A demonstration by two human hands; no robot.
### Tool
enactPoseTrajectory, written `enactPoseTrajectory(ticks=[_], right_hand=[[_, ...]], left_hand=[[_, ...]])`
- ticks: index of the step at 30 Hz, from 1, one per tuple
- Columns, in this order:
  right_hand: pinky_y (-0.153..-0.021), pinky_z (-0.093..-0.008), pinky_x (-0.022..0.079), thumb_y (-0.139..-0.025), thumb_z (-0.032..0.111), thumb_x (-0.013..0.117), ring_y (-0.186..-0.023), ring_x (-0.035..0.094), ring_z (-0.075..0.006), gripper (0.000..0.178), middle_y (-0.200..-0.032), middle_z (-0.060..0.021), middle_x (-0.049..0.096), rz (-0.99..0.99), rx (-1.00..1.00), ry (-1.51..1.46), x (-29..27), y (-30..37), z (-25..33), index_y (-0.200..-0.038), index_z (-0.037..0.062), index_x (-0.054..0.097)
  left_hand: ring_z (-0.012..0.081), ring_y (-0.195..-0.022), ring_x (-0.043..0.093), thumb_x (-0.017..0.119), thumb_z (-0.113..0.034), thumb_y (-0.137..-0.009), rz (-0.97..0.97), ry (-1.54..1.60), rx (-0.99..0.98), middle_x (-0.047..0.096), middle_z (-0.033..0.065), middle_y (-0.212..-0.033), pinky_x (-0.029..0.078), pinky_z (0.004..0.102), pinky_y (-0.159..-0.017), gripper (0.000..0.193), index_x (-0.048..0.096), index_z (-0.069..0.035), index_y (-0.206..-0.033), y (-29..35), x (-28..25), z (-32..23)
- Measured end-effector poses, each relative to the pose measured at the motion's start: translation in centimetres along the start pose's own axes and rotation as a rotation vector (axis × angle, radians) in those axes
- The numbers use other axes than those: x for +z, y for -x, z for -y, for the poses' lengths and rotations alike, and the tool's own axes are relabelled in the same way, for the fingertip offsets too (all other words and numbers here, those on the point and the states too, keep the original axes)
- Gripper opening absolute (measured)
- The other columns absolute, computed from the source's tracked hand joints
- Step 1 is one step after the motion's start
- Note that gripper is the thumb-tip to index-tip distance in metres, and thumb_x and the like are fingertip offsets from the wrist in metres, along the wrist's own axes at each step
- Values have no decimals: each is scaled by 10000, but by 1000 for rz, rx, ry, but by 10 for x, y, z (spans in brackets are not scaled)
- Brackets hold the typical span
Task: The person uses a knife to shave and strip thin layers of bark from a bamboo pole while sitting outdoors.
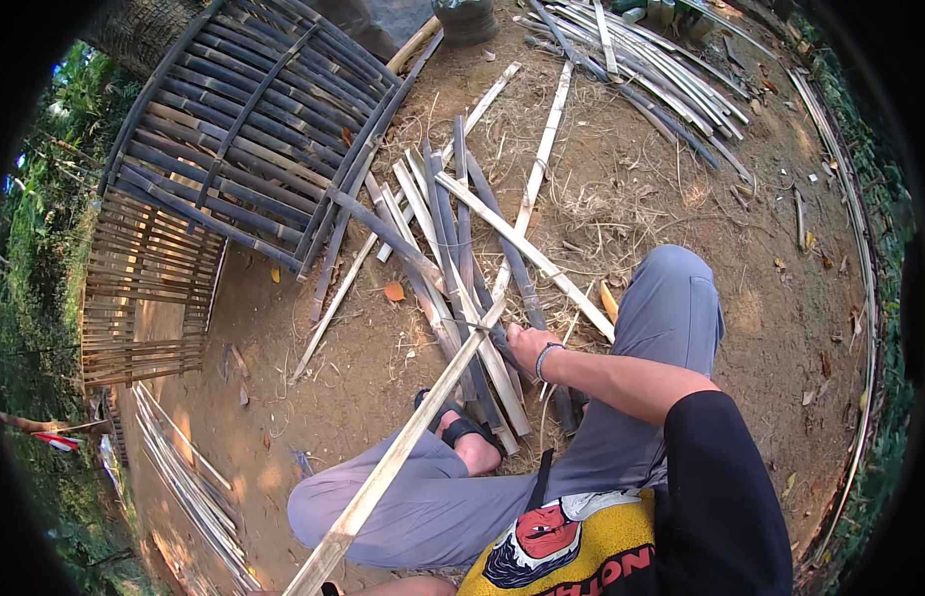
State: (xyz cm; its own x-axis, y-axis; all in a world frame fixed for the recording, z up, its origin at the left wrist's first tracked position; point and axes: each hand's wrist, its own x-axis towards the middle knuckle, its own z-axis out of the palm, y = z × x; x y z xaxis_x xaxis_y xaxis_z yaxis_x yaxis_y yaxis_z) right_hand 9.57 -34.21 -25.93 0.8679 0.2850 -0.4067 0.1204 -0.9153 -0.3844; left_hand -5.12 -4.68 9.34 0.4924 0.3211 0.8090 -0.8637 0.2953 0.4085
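A long pale split bamboo strip (403, 442) runs slantwise from the lower edge, across my bent left leg, up to the pile in the middle. My right hand (530, 348), with a bracelet at the wrist, is closed round the handle of a knife. The knife's short dark blade (479, 326) lies across the strip near its upper end. At the bottom edge my left forearm (408, 587) reaches toward the strip's lower end; a dark wristband shows there, but the fingers are hidden. Beneath the strip lie crossed dark and pale bamboo pieces (462, 238).
A dark bamboo slatted bench (254, 119) stands at upper left, with a lighter slatted panel (150, 288) below it. Bundles of bamboo strips lie at upper right (651, 70) and lower left (189, 487). Shavings (621, 199) litter the dirt ground near my sandalled foot (472, 447).
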Motion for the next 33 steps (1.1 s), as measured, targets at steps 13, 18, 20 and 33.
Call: enactPoseTrajectory(ticks=[13, 18, 20, 33], right_hand=[[-646, -390, 582, -892, 66, 487, -812, 713, -310, 163, -858, -209, 682, -13, -119, -20, -3, 10, 20, -1011, -44, 470], [-664, -370, 576, -863, 64, 548, -834, 711, -289, 185, -916, -176, 695, -6, 194, 8, 22, -26, -19, -1012, -29, 487], [-653, -394, 573, -873, 64, 517, -806, 709, -311, 162, -877, -198, 692, -27, -30, 205, 33, -22, -19, -999, -32, 484], [-695, -412, 579, -881, 67, 486, -845, 704, -346, 227, -978, -238, 677, 33, -85, -175, -5, -4, 17, -1022, -81, 587]], left_hand=[[81, -418, 125, 335, -581, -981, -48, -37, -39, 151, -49, -500, 171, 259, -425, 529, 262, -166, -662, 0, -1, -2], [81, -419, 124, 351, -576, -979, 1, 12, -65, 157, -49, -500, 161, 262, -424, 529, 266, -167, -654, -1, 5, 3], [85, -416, 122, 358, -574, -977, -13, -10, -53, 157, -49, -499, 160, 264, -422, 529, 266, -169, -650, -2, 8, 1], [87, -411, 129, 333, -576, -980, -17, -16, -48, 172, -49, -501, 161, 267, -418, 532, 266, -164, -650, -4, 0, 1]])
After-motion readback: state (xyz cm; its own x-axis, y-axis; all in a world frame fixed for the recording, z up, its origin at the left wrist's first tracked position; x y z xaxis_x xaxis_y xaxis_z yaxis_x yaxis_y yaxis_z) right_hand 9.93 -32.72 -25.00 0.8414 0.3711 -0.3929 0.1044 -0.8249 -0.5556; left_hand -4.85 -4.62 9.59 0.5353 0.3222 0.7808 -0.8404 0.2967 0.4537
